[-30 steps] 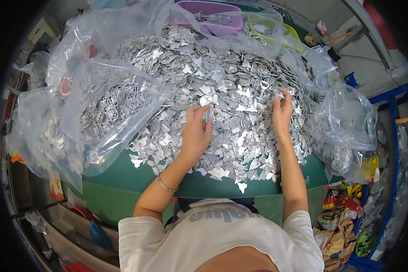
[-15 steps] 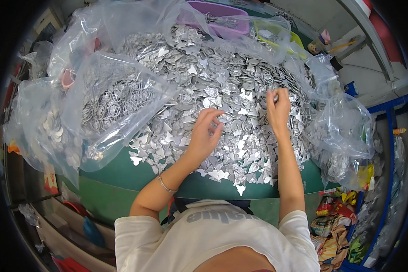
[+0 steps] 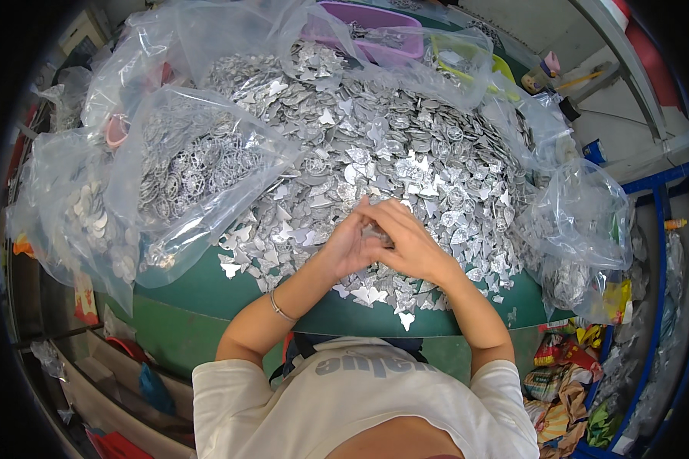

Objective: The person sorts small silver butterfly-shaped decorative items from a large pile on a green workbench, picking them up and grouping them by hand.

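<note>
A broad heap of small flat silver metal pieces [image 3: 429, 141] covers the middle of a green table [image 3: 199, 294]; many are butterfly-like, others rounded. Over the heap's near side, my two hands meet fingertip to fingertip. My left hand [image 3: 348, 249] has its fingers curled, palm turned inward. Against it, my right hand [image 3: 411, 243] arches over from the right, thumb and fingers bent together. Whatever lies between the fingers is too small and too covered to name. Left of them, a clear plastic bag [image 3: 199, 164] contains openwork silver pieces.
Another clear bag [image 3: 84, 218] with flat oval pieces stands at the far left. A purple bin [image 3: 406, 42] and a yellow-green bin [image 3: 505, 70] sit at the back. Crumpled clear plastic [image 3: 586, 206] lies right, near a blue rack [image 3: 658, 229]. Drawers [image 3: 115, 375] are lower left.
My right hand has come from the heap's right side, where it pinched a small metal piece, down and left to my left hand. My left hand has shifted slightly nearer to me.
</note>
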The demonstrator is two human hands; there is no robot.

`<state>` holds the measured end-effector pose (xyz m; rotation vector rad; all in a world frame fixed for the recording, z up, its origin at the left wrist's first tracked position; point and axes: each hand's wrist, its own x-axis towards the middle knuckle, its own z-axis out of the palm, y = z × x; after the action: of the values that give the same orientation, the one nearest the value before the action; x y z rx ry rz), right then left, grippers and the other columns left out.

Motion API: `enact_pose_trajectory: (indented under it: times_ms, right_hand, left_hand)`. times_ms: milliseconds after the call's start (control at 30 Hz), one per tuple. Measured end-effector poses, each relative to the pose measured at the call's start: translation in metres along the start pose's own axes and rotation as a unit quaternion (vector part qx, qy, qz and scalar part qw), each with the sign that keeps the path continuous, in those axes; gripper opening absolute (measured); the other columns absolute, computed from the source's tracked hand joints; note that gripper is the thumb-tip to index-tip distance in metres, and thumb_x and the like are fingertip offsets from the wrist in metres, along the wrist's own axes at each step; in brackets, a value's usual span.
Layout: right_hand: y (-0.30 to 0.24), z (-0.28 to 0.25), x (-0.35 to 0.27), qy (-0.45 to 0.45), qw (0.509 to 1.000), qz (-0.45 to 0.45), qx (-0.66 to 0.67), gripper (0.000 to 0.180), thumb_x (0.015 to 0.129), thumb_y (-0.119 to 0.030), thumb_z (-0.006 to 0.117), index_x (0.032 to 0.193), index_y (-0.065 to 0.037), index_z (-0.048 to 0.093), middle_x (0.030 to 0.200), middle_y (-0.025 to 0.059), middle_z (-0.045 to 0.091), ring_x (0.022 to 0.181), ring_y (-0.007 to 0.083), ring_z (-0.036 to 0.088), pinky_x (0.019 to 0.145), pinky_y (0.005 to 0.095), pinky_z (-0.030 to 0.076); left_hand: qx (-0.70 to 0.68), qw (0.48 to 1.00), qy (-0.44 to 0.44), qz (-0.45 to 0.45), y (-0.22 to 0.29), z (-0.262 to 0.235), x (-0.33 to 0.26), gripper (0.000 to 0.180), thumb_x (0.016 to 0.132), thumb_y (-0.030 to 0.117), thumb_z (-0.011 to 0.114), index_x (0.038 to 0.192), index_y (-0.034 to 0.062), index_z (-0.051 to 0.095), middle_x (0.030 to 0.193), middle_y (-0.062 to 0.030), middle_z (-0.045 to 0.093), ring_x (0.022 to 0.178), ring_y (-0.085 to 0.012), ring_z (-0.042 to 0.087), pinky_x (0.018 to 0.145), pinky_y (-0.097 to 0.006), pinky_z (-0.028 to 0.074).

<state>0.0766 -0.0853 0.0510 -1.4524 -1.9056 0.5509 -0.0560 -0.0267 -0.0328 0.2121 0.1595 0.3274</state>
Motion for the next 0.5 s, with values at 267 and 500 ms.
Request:
enact_pose_trajectory:
  times_ms: [267,500]
  right_hand:
    - [0.059,0.008,-0.016,0.155,0.927,0.092,-0.329,0.025,0.073,-0.025,0.074,0.075,-0.003,0.062,0.081,0.0109,0.056,0.080,0.0277,0.051,0.070,0.0389,0.038]
    - [0.074,0.002,-0.021,0.186,0.951,0.243,0.050,0.018,0.081,-0.016,0.068,0.072,-0.004,0.059,0.071,0.0030,0.057,0.067,0.0148,0.052,0.061,0.0294,0.038]
  left_hand:
    - [0.108,0.990,0.094,-0.013,-0.001,0.008,-0.001,0.033,0.085,0.001,0.050,0.118,-0.0004,0.053,0.103,-0.0139,0.062,0.094,-0.0189,0.061,0.078,-0.031,0.052]
    - [0.116,0.979,0.051,0.160,-0.005,0.010,-0.002,0.054,0.071,-0.016,0.042,0.122,-0.0002,0.048,0.131,-0.0138,0.048,0.130,-0.0258,0.040,0.103,-0.045,0.040]
